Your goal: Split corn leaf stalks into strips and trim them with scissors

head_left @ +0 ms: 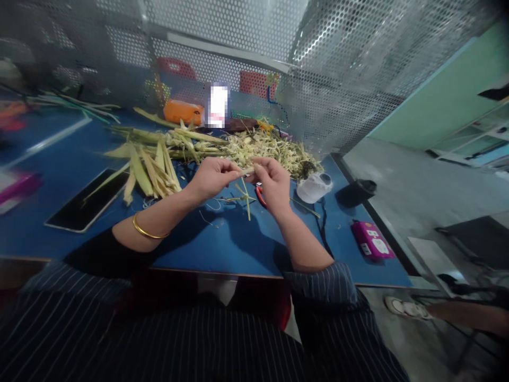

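Observation:
My left hand [214, 178] and my right hand [275, 183] meet above the middle of the blue table. Both are closed in a pinch on a short pale strip [247, 171], which looks like corn husk, stretched between their fingertips. Just below them a small crossed piece of green husk strips [245, 198] lies on the table. Partly hidden behind my right hand is a tool with red handles [260, 196]; its kind does not show. Long dried corn husks [153, 172] lie to the left, and a heap of husk scraps [274, 148] spreads behind my hands.
On the right stand a white cone-like roll [314, 187] and a black cylinder [356, 192], with a purple packet [371, 240] nearer. A dark tablet [89, 204] lies left. An orange packet [183, 112] sits before the perforated metal screen [238, 32]. Another person's leg [461, 315] shows at right.

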A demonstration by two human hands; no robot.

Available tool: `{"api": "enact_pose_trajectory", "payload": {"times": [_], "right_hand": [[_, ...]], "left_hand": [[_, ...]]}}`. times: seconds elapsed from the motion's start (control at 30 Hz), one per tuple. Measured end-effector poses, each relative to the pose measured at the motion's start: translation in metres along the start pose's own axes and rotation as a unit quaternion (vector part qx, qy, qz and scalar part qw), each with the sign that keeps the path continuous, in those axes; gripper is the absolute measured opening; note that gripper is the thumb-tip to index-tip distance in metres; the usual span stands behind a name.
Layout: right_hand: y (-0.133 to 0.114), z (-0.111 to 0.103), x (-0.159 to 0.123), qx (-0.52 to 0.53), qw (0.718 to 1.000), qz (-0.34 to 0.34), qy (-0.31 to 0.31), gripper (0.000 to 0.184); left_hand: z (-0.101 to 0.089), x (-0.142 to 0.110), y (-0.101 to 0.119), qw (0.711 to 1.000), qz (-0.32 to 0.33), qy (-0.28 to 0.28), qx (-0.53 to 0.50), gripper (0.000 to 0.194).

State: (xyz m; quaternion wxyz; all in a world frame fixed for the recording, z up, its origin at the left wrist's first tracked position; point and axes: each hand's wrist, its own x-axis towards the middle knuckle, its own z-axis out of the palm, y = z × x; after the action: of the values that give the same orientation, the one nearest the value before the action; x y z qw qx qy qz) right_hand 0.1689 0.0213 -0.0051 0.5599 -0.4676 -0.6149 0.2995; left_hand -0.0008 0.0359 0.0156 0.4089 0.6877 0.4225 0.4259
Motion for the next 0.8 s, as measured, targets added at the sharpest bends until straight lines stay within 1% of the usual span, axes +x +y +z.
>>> {"api": "enact_pose_trajectory", "payload": {"times": [0.03, 0.1, 0.17, 0.23, 0.3, 0.4, 0.47, 0.53, 0.6, 0.67, 0.73, 0.8], "right_hand": [[0.001, -0.001, 0.003, 0.058, 0.998, 0.033, -0.001, 0.023], [0.0, -0.003, 0.006, 0.126, 0.989, 0.075, -0.008, 0.031], [-0.002, -0.003, 0.006, 0.146, 0.984, 0.103, -0.017, 0.037], [-0.004, -0.001, 0.003, 0.14, 0.983, 0.116, -0.034, 0.034], [-0.007, 0.001, -0.001, 0.129, 0.986, 0.098, -0.039, 0.026], [-0.007, 0.005, -0.006, 0.114, 0.992, 0.051, -0.01, 0.017], [-0.005, 0.007, -0.007, 0.105, 0.994, 0.037, 0.013, 0.017], [-0.003, 0.009, -0.007, 0.106, 0.993, 0.045, 0.02, 0.021], [-0.002, 0.01, -0.006, 0.133, 0.988, 0.077, 0.015, 0.025], [-0.002, 0.009, -0.004, 0.175, 0.976, 0.126, 0.002, 0.028], [-0.004, 0.007, -0.001, 0.219, 0.96, 0.172, -0.013, 0.032], [-0.006, 0.004, 0.001, 0.248, 0.949, 0.193, -0.033, 0.038]], "left_hand": [[0.0, 0.0, 0.001, 1.0, -0.012, 0.0, -0.02, 0.015], [0.0, -0.001, 0.003, 0.998, -0.027, 0.006, -0.048, 0.014], [0.0, -0.001, 0.004, 0.998, -0.031, 0.018, -0.058, 0.014], [0.001, -0.002, 0.003, 0.998, -0.025, 0.025, -0.052, 0.013], [0.003, -0.004, 0.003, 0.999, -0.019, 0.021, -0.04, 0.013], [0.006, -0.006, 0.002, 1.0, -0.009, 0.007, -0.024, 0.014], [0.008, -0.007, 0.003, 1.0, 0.004, 0.002, -0.014, 0.015], [0.009, -0.008, 0.003, 1.0, 0.02, -0.001, -0.003, 0.016], [0.009, -0.008, 0.003, 0.999, 0.032, -0.004, 0.0, 0.016], [0.008, -0.007, 0.004, 0.999, 0.031, -0.004, -0.009, 0.016], [0.007, -0.008, 0.005, 1.0, 0.015, 0.004, -0.026, 0.016], [0.007, -0.008, 0.006, 0.999, -0.003, 0.013, -0.049, 0.016]]}}
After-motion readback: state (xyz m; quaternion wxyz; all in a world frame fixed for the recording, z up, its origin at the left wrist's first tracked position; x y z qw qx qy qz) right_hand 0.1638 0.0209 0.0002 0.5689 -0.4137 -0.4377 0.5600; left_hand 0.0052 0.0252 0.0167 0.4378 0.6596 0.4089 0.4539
